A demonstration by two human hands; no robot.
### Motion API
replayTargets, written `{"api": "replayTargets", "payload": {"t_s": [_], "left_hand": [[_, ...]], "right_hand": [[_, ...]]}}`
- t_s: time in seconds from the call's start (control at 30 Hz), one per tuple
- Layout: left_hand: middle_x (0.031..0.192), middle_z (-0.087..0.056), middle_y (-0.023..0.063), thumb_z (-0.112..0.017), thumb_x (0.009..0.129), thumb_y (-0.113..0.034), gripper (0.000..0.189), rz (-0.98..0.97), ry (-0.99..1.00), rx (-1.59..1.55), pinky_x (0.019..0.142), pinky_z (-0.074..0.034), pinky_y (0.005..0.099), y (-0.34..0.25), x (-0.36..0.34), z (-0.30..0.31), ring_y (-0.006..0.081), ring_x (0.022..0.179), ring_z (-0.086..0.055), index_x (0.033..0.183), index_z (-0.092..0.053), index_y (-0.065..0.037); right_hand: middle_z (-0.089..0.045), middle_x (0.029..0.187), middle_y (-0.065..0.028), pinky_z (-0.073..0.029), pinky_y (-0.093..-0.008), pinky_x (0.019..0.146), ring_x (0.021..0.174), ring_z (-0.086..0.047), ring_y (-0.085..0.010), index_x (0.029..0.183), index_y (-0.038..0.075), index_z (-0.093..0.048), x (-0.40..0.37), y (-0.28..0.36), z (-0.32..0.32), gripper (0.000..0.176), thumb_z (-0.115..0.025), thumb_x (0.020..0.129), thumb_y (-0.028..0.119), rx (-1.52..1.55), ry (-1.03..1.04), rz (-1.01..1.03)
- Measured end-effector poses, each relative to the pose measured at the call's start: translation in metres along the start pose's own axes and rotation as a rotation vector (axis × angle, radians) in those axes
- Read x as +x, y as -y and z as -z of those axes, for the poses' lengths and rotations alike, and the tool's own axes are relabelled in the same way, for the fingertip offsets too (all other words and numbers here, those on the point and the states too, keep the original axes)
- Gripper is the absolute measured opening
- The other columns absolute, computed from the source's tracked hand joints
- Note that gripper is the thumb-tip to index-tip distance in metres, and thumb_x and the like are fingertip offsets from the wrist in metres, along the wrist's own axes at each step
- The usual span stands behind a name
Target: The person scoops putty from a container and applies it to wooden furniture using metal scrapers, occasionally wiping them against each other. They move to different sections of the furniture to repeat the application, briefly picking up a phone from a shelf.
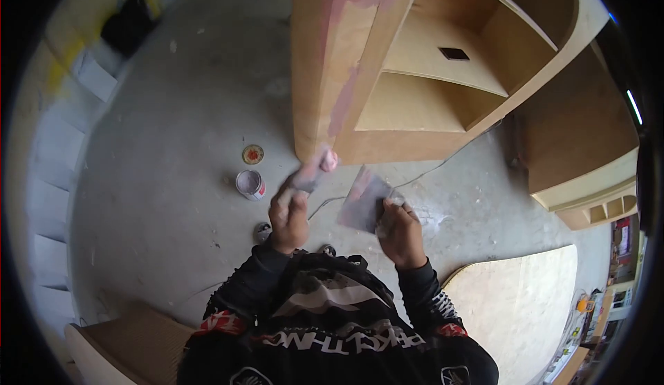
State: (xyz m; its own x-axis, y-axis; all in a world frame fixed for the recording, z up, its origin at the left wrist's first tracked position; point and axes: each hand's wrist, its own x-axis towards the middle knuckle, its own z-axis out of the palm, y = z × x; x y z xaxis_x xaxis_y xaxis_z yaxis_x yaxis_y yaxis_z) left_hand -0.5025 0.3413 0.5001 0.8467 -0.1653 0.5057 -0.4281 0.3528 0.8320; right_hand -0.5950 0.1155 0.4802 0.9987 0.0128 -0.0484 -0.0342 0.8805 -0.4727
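My left hand is closed round the handle of a putty knife, its blade blurred and a pink lump of putty at its tip. To the right, my right hand grips a flat, grey, squarish plate smeared with pink. The two tools are apart. Just beyond them stands a wooden cabinet with pink filler along its edge. An open can of greyish-pink paste sits on the floor left of my left hand, with its round lid behind it.
A small dark rectangle lies on a cabinet shelf. Another wooden unit stands at the right. A rounded pale board is at the lower right, a brown curved piece at the lower left. A thin cable crosses the floor.
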Motion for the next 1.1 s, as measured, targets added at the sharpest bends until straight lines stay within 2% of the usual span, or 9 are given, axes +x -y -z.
{"api": "replayTargets", "payload": {"t_s": [0.07,0.13,0.2,0.27,0.3,0.53,0.8,0.93,1.1], "left_hand": [[0.126,-0.061,0.0176,-0.055,0.096,-0.021,0.029,-0.398,0.245,0.248,0.102,-0.04,0.0464,-0.006,0.016,-0.004,0.0317,0.118,-0.059,0.123,-0.057,-0.012],[0.13,-0.06,0.0154,-0.063,0.09,-0.023,0.032,-0.682,0.469,0.495,0.104,-0.038,0.0515,-0.018,0.022,-0.011,0.0357,0.122,-0.057,0.121,-0.059,-0.016],[0.13,-0.06,0.013,-0.065,0.088,-0.024,0.034,-0.714,0.456,0.533,0.104,-0.039,0.0501,-0.011,0.019,-0.009,0.0342,0.122,-0.057,0.121,-0.059,-0.017],[0.13,-0.061,0.0135,-0.063,0.091,-0.024,0.032,-0.675,0.611,0.532,0.104,-0.039,0.0472,-0.008,0.021,0.008,0.0329,0.121,-0.058,0.121,-0.059,-0.014],[0.129,-0.061,0.0138,-0.062,0.092,-0.023,0.032,-0.655,0.683,0.531,0.105,-0.04,0.0457,-0.006,0.021,0.013,0.0322,0.12,-0.058,0.121,-0.059,-0.012],[0.128,-0.06,0.0142,-0.049,0.094,-0.012,0.041,1.03,0.004,-0.935,0.101,-0.047,0.0401,-0.007,0.008,-0.012,0.0264,0.114,-0.061,0.133,-0.048,0.001],[0.126,-0.059,0.0133,-0.047,0.093,-0.01,0.038,0.926,-0.065,-1.002,0.103,-0.046,0.0406,-0.022,0.024,0.017,0.0243,0.116,-0.059,0.13,-0.048,0.001],[0.122,-0.061,0.0125,-0.049,0.093,-0.009,0.035,0.707,0.04,-0.685,0.098,-0.049,0.0382,-0.047,0.034,0.019,0.0221,0.111,-0.061,0.125,-0.053,0.003],[0.119,-0.063,0.0114,-0.051,0.092,-0.009,0.036,0.798,0.081,-0.531,0.095,-0.049,0.035,-0.027,0.035,0.014,0.0199,0.107,-0.062,0.125,-0.054,0.005]], "right_hand": [[-0.066,0.108,-0.0053,-0.049,-0.0325,0.089,0.102,-0.063,-0.0189,0.116,0.003,-0.057,-0.011,0.005,-0.093,0.025,-0.051,0.094,0.014,-0.097,-0.44,-0.253],[-0.065,0.109,-0.0064,-0.049,-0.0331,0.093,0.105,-0.063,-0.0189,0.117,0.001,-0.056,-0.021,-0.002,-0.082,0.03,-0.055,0.092,0.017,-0.116,-0.3,-0.204],[-0.062,0.113,-0.0109,-0.046,-0.0362,0.096,0.107,-0.059,-0.0201,0.113,0.001,-0.054,-0.032,0.0,-0.068,0.028,-0.056,0.092,0.02,-1.369,-0.173,0.464],[-0.064,0.103,-0.0123,-0.053,-0.0374,0.085,0.091,-0.065,-0.0221,0.114,0.0,-0.053,-0.02,0.032,-0.067,0.029,-0.056,0.094,0.021,0.432,-0.144,-0.107],[-0.064,0.102,-0.0119,-0.054,-0.0375,0.083,0.091,-0.065,-0.0223,0.116,0.0,-0.052,-0.019,0.035,-0.086,0.03,-0.056,0.094,0.02,0.162,-0.172,0.1],[-0.058,0.122,-0.0227,-0.042,-0.0541,0.104,0.123,-0.054,-0.0415,0.126,0.01,-0.058,-0.01,0.031,-0.093,0.065,-0.06,0.068,-0.019,-1.51,0.594,0.847],[-0.062,0.117,-0.0155,-0.052,-0.0383,0.094,0.114,-0.059,-0.0326,0.126,0.011,-0.062,0.01,0.021,-0.045,0.049,-0.055,0.08,-0.004,-2.019,0.411,0.295],[-0.062,0.124,-0.0139,-0.054,-0.0404,0.091,0.11,-0.062,-0.0345,0.125,0.01,-0.063,0.009,0.04,-0.069,0.05,-0.056,0.078,-0.007,-1.89,0.3,0.561],[-0.062,0.125,-0.0101,-0.05,-0.0409,0.099,0.115,-0.06,-0.031,0.118,0.01,-0.066,0.013,0.049,-0.12,0.05,-0.066,0.069,0.004,-2.209,0.753,0.608]]}}
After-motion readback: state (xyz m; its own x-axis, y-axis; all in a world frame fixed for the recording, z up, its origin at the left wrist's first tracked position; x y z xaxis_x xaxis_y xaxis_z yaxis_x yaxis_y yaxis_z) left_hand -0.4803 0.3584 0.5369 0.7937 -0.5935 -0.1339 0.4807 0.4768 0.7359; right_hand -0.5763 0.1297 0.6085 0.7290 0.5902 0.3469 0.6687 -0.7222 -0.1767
